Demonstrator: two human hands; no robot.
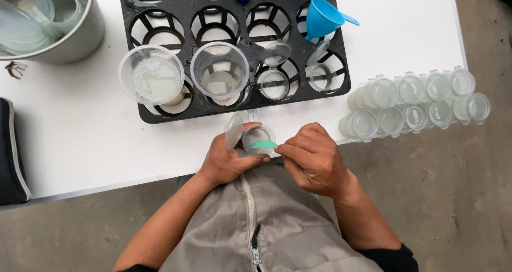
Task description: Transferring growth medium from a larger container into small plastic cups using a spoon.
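I am holding a small clear plastic cup with a hinged lid (260, 140) in my left hand (228, 160), fingers wrapped around it, its lid standing open to the left. My right hand (314, 160) is pinching a thin green strip (263, 144) between fingertips and laying it across the cup's mouth. Both hands are hovering at the near edge of the white bench (80, 138), just in front of my grey zipped vest (256, 224). Beyond them a black plastic rack with round holes (184, 109) is sitting on the bench, carrying two larger clear cups (152, 74) and a blue funnel (321, 17). To the right, a cluster of small lidded clear cups (416, 98) is lying near the bench edge.
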